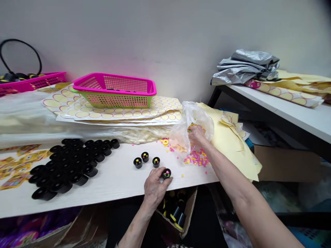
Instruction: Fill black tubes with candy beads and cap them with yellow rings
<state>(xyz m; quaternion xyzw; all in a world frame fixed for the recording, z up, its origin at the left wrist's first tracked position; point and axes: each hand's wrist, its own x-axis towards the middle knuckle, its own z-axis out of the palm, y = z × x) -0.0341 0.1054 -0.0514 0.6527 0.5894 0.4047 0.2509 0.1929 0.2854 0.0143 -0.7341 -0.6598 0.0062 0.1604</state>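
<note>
Near the table's front edge, my left hand (156,185) grips a small black cup (167,173) between thumb and fingers; pink, green and yellow bits lie inside it. Just beyond stand three more black cups with colored bits: one cup (138,162), another cup (145,157) and a third cup (156,162). My right hand (197,133) reaches into a clear plastic bag (182,129) among small multicolored pieces; its fingertips are partly hidden there. Loose pink and yellow pieces (197,157) are scattered on the table beneath the bag.
Many black cups (69,162) crowd the left, beside printed cards (24,162). A pink-and-green basket (116,91) sits on circle-printed sheets (121,113) at the back. Below the table edge is a cardboard box (190,210) of black-and-yellow parts. A white shelf (292,103) stands right.
</note>
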